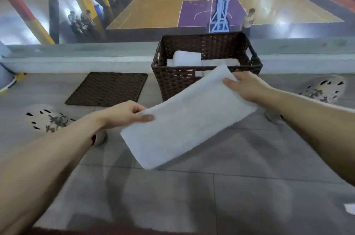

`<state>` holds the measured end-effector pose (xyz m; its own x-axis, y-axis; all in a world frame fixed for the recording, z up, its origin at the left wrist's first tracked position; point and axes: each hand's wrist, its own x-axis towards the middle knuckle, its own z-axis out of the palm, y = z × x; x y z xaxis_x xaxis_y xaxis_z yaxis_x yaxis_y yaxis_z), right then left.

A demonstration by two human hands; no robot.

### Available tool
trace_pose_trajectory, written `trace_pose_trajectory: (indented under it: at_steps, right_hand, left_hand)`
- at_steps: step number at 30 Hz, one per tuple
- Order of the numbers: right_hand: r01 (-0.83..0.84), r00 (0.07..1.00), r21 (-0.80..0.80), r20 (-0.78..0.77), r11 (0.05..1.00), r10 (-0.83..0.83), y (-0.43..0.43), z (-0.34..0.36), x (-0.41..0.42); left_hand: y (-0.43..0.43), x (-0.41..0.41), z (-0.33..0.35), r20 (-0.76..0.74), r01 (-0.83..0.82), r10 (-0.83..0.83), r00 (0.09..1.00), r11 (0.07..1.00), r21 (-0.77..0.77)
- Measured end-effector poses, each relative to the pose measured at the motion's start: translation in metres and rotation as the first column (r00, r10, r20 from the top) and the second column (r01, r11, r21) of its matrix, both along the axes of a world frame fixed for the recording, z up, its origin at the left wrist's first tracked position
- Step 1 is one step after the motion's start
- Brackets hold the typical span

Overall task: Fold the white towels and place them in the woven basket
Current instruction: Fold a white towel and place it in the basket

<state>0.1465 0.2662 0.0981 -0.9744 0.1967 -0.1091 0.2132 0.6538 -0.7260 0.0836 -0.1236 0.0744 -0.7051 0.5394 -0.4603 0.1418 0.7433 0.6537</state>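
Grey tiled floor (249,186) below; long folded white terry towel (188,119) held in air, slanted, just before dark brown woven rectangular basket (178,83) with folded white towels (187,58) inside. Flat brown woven mat (107,88) left of basket. Left hand (124,113) pinches near end, thumb on top, fingers curled under; right hand (244,85) grips far end, thumb on top.

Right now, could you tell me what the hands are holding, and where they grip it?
Both hold one folded white towel: left hand at its near-left end, right hand at its far end.
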Motion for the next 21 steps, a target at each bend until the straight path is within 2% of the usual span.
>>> trace_pose_trajectory:
  at_steps: [3, 5, 7, 8, 10, 11, 13, 18, 21]
  right_hand:
    - [0.097, 0.969, 0.033, 0.225, 0.995, -0.102, 0.008, -0.100, 0.008]
    - [0.029, 0.896, 0.114, 0.437, 0.993, -0.076, 0.012, -0.176, 0.022]
    - [0.037, 0.834, 0.152, 0.540, 0.988, -0.114, 0.015, -0.235, 0.040]
    - [0.079, 0.836, 0.171, 0.525, 0.982, -0.159, 0.016, -0.251, 0.047]
    - [0.175, 0.856, 0.217, 0.448, 0.960, -0.257, 0.015, -0.264, 0.054]
    - [0.197, 0.864, 0.243, 0.414, 0.950, -0.286, 0.013, -0.266, 0.054]
    - [0.180, 0.899, 0.299, 0.337, 0.937, -0.280, 0.005, -0.260, 0.051]
    - [-0.007, 0.989, 0.356, 0.141, 0.934, -0.046, -0.014, -0.248, 0.033]
    - [-0.126, 0.991, 0.463, 0.095, 0.877, 0.093, -0.023, -0.250, 0.021]
  left_hand:
    - [-0.003, -0.020, -0.045, -0.118, -0.087, 0.078, 0.990, 0.993, -0.074]
    - [-0.003, -0.024, -0.100, -0.167, -0.019, -0.023, 0.986, 0.968, -0.248]
    - [-0.003, -0.020, -0.150, -0.168, 0.044, -0.116, 0.979, 0.923, -0.383]
    - [-0.004, -0.017, -0.168, -0.179, 0.031, -0.111, 0.977, 0.916, -0.400]
    - [-0.002, -0.012, -0.195, -0.228, -0.065, -0.014, 0.974, 0.940, -0.336]
    - [-0.002, -0.010, -0.204, -0.257, -0.108, 0.031, 0.966, 0.950, -0.292]
    - [-0.003, -0.012, -0.216, -0.288, -0.106, 0.019, 0.957, 0.952, -0.288]
    - [-0.005, -0.015, -0.219, -0.384, -0.064, -0.043, 0.922, 0.963, -0.261]
    - [-0.003, -0.013, -0.218, -0.346, -0.121, 0.042, 0.937, 0.970, -0.210]
